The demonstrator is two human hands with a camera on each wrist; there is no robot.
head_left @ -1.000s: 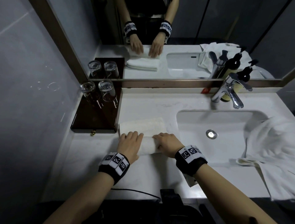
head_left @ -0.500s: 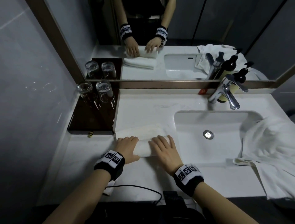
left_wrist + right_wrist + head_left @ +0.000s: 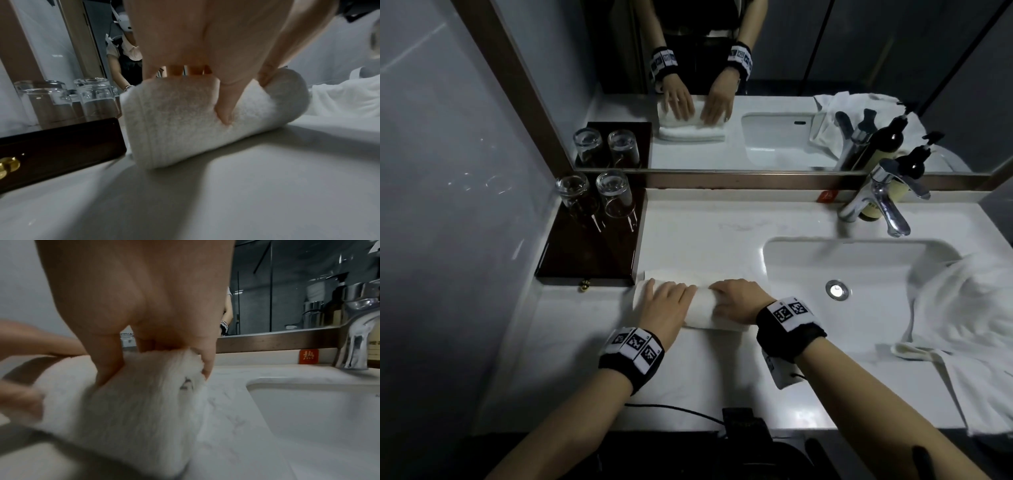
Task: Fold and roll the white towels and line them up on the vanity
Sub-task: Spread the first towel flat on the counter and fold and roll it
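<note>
A white towel point(image 3: 703, 310) lies partly rolled on the white vanity point(image 3: 705, 233), left of the sink. Its flat tail point(image 3: 705, 274) stretches toward the mirror. My left hand point(image 3: 666, 303) lies over the roll's left half, fingers across the top. In the left wrist view its thumb point(image 3: 225, 112) digs into the near side of the towel point(image 3: 185, 129). My right hand point(image 3: 736, 299) grips the roll's right end with curled fingers. The right wrist view shows that hand point(image 3: 144, 296) pinching the towel point(image 3: 133, 410) between thumb and fingers.
A dark tray point(image 3: 589, 253) with two upturned glasses point(image 3: 614, 195) sits just left of the roll. The sink basin point(image 3: 859, 267) and faucet point(image 3: 883, 198) are to the right. A heap of white towels point(image 3: 969, 308) drapes over the sink's right edge. A black cable point(image 3: 671, 409) runs along the front.
Both hands have rolled the towel away from me; the roll is thicker and the flat tail shorter. My right fingers went from lying flat to curled round the roll's end.
</note>
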